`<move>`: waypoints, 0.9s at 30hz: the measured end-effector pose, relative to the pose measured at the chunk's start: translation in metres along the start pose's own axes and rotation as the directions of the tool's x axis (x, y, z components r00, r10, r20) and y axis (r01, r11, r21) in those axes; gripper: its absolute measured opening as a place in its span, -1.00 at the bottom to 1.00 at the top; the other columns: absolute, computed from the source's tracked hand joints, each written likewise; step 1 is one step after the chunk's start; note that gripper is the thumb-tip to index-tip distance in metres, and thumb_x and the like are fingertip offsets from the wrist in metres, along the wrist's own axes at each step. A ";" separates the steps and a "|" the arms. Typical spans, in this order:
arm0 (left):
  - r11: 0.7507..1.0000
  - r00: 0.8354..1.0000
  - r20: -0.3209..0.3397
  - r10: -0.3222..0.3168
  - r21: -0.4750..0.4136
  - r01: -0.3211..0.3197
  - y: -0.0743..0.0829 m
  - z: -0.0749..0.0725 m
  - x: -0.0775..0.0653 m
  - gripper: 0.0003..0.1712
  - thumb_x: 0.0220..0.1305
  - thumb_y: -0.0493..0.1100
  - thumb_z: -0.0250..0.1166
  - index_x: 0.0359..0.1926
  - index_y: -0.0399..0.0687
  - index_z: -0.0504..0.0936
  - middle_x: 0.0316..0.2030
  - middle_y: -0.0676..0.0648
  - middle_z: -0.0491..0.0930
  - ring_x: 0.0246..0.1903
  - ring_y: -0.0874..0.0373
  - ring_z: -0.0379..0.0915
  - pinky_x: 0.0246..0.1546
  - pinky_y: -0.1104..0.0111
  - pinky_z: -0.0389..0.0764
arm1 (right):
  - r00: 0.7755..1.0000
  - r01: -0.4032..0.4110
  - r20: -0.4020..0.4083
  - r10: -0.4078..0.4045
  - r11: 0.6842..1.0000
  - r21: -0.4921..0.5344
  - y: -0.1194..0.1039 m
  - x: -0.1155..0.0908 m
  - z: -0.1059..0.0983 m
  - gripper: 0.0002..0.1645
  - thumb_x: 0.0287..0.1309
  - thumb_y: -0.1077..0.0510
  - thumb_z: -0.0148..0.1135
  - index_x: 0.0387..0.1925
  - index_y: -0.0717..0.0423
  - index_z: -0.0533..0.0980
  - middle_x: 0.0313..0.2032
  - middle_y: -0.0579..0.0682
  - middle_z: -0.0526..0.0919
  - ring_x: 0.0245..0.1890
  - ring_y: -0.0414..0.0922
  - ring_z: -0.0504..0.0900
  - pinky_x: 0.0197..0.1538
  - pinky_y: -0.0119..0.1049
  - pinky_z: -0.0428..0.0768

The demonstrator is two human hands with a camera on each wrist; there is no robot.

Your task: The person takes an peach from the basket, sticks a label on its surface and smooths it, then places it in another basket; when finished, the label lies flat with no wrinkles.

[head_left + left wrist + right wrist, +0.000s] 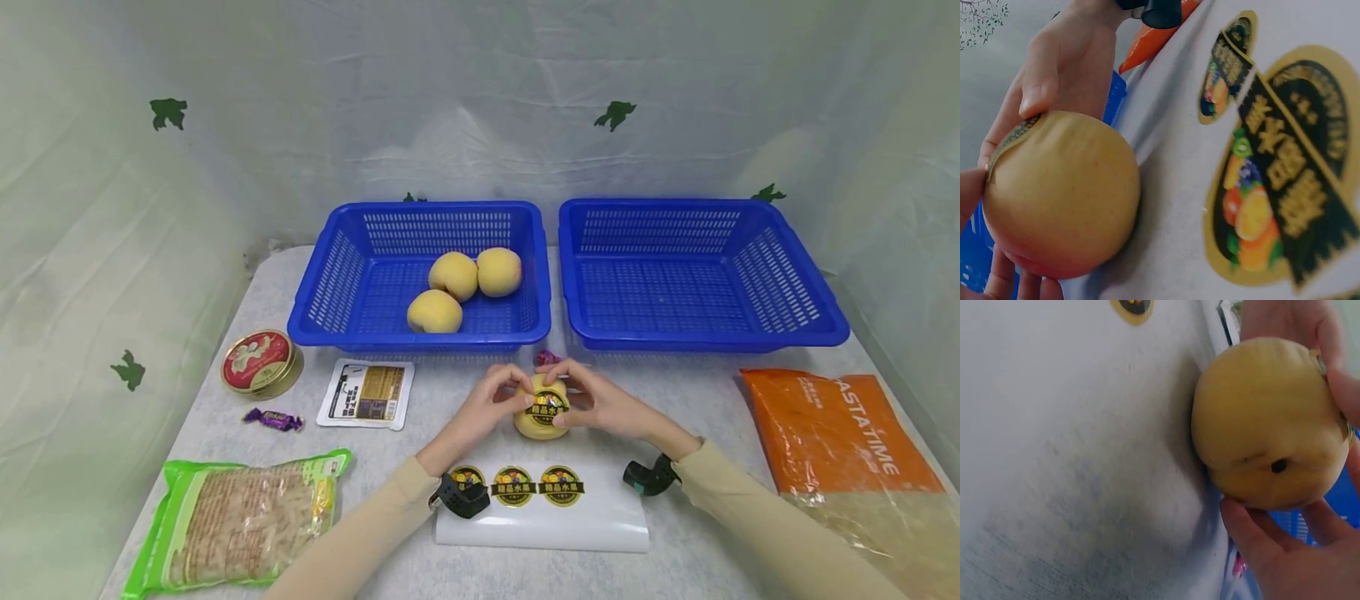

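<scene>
A yellow peach (534, 429) is held between both hands over the table, just behind the white sticker sheet (540, 532). My left hand (487, 407) grips its left side, fingers curled round the fruit. From the other side my right hand (603, 406) grips it too. A round black and gold fruit sticker (547, 407) lies on the peach's near face, with both thumbs at its edges. In the left wrist view the sticker (1013, 140) shows only edge-on along the peach (1072, 194). The stem hollow of the peach (1260, 406) shows in the right wrist view.
Three peaches (453, 277) lie in the left blue basket (420, 339); the right blue basket (705, 340) stands beside it. Leftward are a round tin (258, 362), a white packet (366, 394), a purple candy (273, 419) and a green bag (240, 521). An orange bag (840, 442) lies right.
</scene>
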State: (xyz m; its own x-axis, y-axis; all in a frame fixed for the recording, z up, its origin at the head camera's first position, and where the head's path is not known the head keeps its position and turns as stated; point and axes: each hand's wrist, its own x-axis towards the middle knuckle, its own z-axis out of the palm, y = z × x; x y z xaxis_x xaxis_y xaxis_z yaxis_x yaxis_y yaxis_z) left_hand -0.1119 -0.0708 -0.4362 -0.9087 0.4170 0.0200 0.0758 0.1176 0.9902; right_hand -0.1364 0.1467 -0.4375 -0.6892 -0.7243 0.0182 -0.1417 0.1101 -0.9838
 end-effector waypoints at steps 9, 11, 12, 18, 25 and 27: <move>0.994 0.995 0.053 0.081 0.074 -0.085 0.003 0.000 -0.007 -0.73 0.09 -0.34 0.26 -0.17 -0.23 0.40 -0.08 -0.13 0.17 -0.02 0.00 0.18 0.04 0.13 0.29 | 0.999 0.041 -0.004 -0.041 0.999 0.013 0.011 -0.001 -0.004 -0.50 -0.06 0.30 0.32 -0.08 0.11 0.30 0.23 0.19 0.21 0.21 0.07 0.21 0.16 0.06 0.21; 0.988 0.995 0.052 0.083 0.123 -0.089 -0.003 0.001 -0.006 -0.71 0.10 -0.29 0.27 -0.16 -0.16 0.40 -0.06 -0.11 0.16 -0.01 0.04 0.18 0.06 0.16 0.29 | 0.999 0.038 -0.013 -0.037 0.999 0.012 0.011 -0.001 -0.003 -0.50 -0.07 0.31 0.32 -0.08 0.11 0.31 0.23 0.18 0.22 0.21 0.06 0.21 0.15 0.06 0.22; 0.986 0.996 0.050 0.075 0.143 -0.082 -0.006 0.001 -0.005 -0.70 0.10 -0.25 0.28 -0.15 -0.11 0.39 -0.05 -0.09 0.15 -0.01 0.07 0.18 0.07 0.17 0.28 | 0.999 0.031 -0.014 -0.030 0.999 0.011 0.011 -0.001 -0.003 -0.50 -0.06 0.30 0.32 -0.07 0.10 0.31 0.23 0.16 0.22 0.21 0.05 0.21 0.15 0.05 0.22; 0.977 0.998 0.038 0.054 0.206 -0.061 -0.016 0.002 -0.004 -0.58 0.02 -0.04 0.36 -0.15 0.10 0.34 -0.04 0.00 0.13 -0.02 0.12 0.19 0.04 0.21 0.29 | 0.999 0.023 0.023 -0.024 0.999 0.025 0.010 0.000 -0.004 -0.51 0.02 0.27 0.26 -0.01 0.09 0.29 0.27 0.15 0.16 0.24 0.03 0.16 0.19 0.02 0.18; 0.971 0.996 0.037 0.078 0.225 -0.084 -0.015 0.003 -0.003 -0.59 0.00 -0.02 0.37 -0.18 0.11 0.35 -0.07 -0.02 0.14 -0.03 0.13 0.18 0.03 0.22 0.30 | 0.998 0.052 0.021 -0.053 0.997 0.057 0.010 0.000 -0.006 -0.58 0.06 0.33 0.20 -0.02 0.18 0.32 0.24 0.18 0.20 0.21 0.09 0.20 0.15 0.00 0.24; 0.971 0.997 0.044 0.062 0.227 -0.070 -0.014 0.003 -0.003 -0.59 0.01 -0.04 0.37 -0.18 0.10 0.35 -0.07 -0.02 0.14 -0.03 0.12 0.19 0.03 0.20 0.31 | 0.998 0.050 0.027 -0.051 0.997 0.054 0.010 0.000 -0.007 -0.61 0.11 0.33 0.14 0.00 0.18 0.32 0.25 0.16 0.20 0.22 0.09 0.19 0.15 0.01 0.24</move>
State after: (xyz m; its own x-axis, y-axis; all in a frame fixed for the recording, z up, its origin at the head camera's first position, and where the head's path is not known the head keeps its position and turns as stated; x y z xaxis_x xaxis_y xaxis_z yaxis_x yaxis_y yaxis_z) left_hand -0.1091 -0.0712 -0.4504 -0.8833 0.4627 0.0752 0.2306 0.2894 0.9290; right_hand -0.1427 0.1524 -0.4461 -0.6617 -0.7470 0.0638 -0.1374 0.0372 -0.9898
